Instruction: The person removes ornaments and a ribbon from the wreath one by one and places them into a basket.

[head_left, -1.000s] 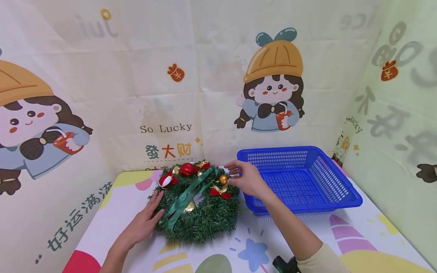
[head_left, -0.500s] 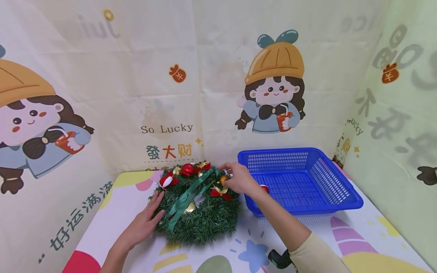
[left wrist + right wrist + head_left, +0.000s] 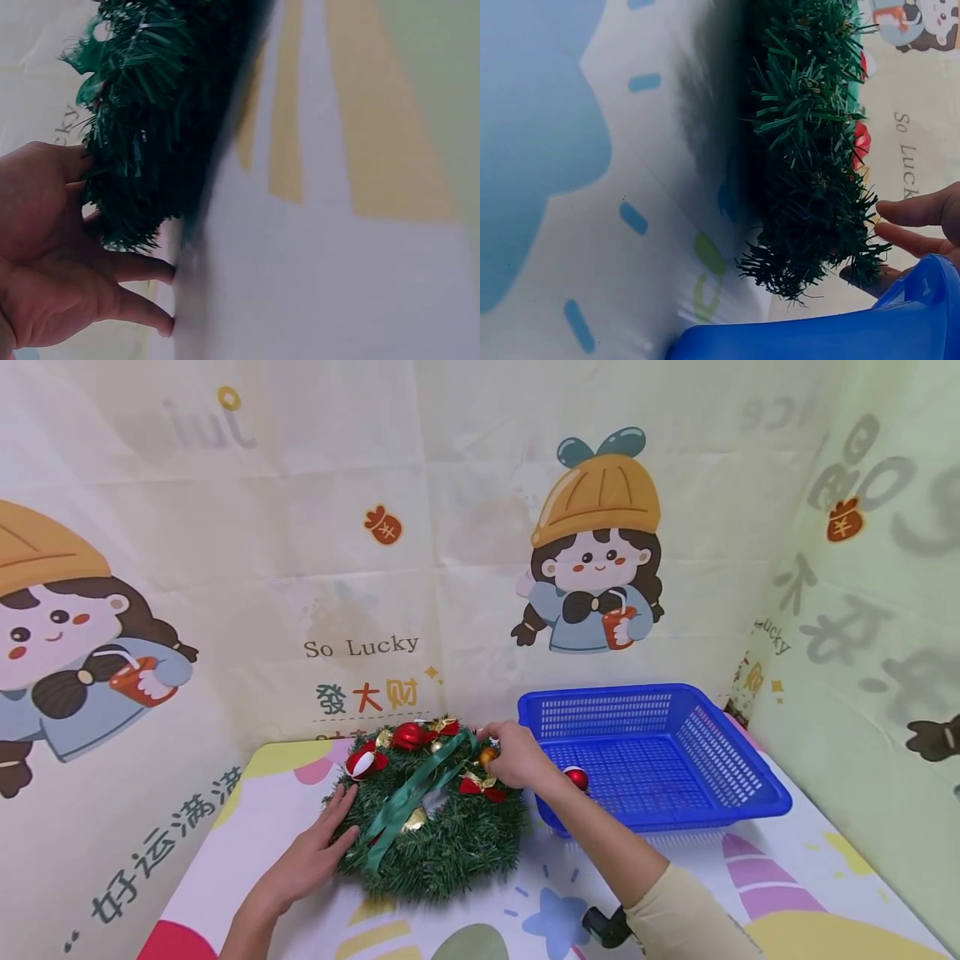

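A green Christmas wreath (image 3: 442, 860) lies on the table, dressed with red balls, bows, gold bells and a green ribbon (image 3: 408, 802). My left hand (image 3: 311, 852) rests against its left side with the fingers spread, and in the left wrist view the fingers (image 3: 142, 266) lie along the wreath's edge. At the wreath's upper right, my right hand (image 3: 517, 760) pinches a gold ball ornament (image 3: 487, 757), which the fingers partly cover. In the right wrist view those fingers (image 3: 915, 210) meet the wreath's edge. Just below the gold ball sits a red bow (image 3: 482, 787).
A blue plastic basket (image 3: 675, 817) stands right of the wreath, with a red and white ball (image 3: 576, 778) inside near its left wall. A black object (image 3: 606, 928) shows beside the right sleeve. Printed cloth walls (image 3: 465, 568) rise behind and at both sides.
My right hand has moved slightly left and down onto the gold ball, and its fingers have closed in. The ball in the basket has come into view beside the forearm. My left hand keeps its place.
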{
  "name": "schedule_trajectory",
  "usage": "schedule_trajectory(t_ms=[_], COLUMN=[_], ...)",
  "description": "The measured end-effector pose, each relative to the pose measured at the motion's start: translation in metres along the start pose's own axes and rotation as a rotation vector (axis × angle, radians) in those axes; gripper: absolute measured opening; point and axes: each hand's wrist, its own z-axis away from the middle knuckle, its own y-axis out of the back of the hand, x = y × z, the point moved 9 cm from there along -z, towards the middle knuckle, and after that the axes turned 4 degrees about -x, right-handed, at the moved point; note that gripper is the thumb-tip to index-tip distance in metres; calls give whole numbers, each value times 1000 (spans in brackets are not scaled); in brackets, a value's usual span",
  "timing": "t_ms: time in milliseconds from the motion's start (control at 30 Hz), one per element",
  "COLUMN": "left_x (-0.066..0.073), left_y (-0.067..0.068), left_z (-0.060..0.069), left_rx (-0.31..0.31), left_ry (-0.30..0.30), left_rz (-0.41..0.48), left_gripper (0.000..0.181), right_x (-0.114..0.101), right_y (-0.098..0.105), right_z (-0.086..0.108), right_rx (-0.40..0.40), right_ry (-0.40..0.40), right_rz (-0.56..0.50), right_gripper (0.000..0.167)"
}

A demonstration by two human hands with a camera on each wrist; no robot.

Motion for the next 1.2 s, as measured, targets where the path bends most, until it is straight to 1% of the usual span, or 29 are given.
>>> schedule_trajectory(t_ms=[100, 200, 367, 633, 933, 1200], left_x=[-3, -7, -10, -10, -8, -1], left_y=[0, 0, 0, -1, 1, 2], left_z=[2, 3, 4, 6, 5, 0], left_rx=[-32, -53, -64, -77, -66, -36], left_ry=[29, 44, 56, 69, 50, 19], left_rz=[29, 49, 61, 85, 80, 53], left_gripper=[71, 73, 74, 74, 74, 72], right_x=[1, 1, 0, -3, -4, 2], right_y=[-3, -6, -9, -14, -16, -13], right_z=[-1, -3, -5, -8, -11, -12], right_rx=[-5, -8, -5, -5, 2, 40], right_ry=[-16, -27, -23, 4, 14, 4], right_rz=[12, 19, 18, 61, 100, 102], right_gripper=[50, 49, 49, 46, 42, 36])
